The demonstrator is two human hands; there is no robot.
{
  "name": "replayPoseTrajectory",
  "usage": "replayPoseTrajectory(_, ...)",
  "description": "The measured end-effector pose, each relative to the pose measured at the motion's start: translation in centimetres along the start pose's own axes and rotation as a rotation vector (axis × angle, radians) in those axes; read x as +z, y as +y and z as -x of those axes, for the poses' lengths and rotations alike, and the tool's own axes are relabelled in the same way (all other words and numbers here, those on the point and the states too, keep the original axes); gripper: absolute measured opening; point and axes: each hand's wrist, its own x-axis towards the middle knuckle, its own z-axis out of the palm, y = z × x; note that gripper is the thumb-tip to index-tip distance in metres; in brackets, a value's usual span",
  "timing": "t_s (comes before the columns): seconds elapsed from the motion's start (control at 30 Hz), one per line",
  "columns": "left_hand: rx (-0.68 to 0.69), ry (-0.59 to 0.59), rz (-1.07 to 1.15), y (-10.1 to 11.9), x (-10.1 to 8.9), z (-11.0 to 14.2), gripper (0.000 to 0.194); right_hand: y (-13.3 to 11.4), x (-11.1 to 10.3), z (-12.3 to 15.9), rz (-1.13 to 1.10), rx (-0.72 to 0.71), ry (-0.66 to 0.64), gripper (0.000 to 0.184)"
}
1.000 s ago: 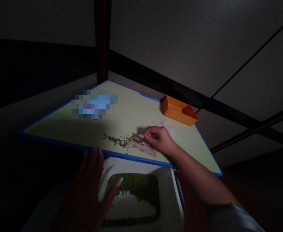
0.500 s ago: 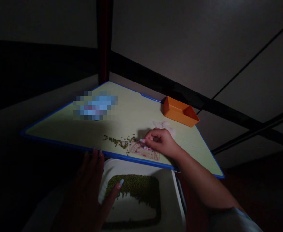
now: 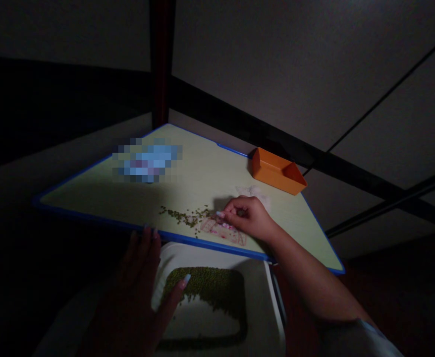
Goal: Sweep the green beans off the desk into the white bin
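My right hand (image 3: 245, 215) rests low over the tabletop with thumb and fingers pinched together. Whatever may be between its fingertips is too small to make out. Just left of those fingertips lies a scatter of small green beans (image 3: 182, 216), partly over a pink printed pattern (image 3: 223, 233) on the table. My left hand (image 3: 143, 287) is open, its fingertips at the table's near edge and its thumb stretched over a white tub (image 3: 273, 297). A thick layer of green beans (image 3: 217, 285) covers part of the tub's bottom, with a bare pale patch nearer me.
The pale yellow table (image 3: 198, 163) has a blue rim. An orange open box (image 3: 279, 176) sits at its far right edge. A blurred-out light blue item (image 3: 148, 162) lies at the left. Cabinet-like panels (image 3: 295, 74) stand behind, and the lighting is dim.
Both hands keep nearly the same place and shape. The view has shifted very slightly.
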Motion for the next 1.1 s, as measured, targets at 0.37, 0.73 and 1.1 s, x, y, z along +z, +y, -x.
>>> replayPoseTrajectory(0.37,-0.011,-0.014,-0.002,0.2,-0.22,-0.18,0.08,-0.14,0.07,-0.05,-0.019,-0.037,-0.004,0.025)
replayPoseTrajectory(0.73,-0.006,-0.001,0.008,0.17,-0.01,-0.13,0.08,-0.23,0.26,-0.02,-0.037,-0.084,-0.03,0.021)
replayPoseTrajectory(1.1,0.013,0.011,-0.015,-0.03,0.09,-0.18,0.08,-0.21,0.23,0.07,-0.046,-0.066,-0.033,0.027)
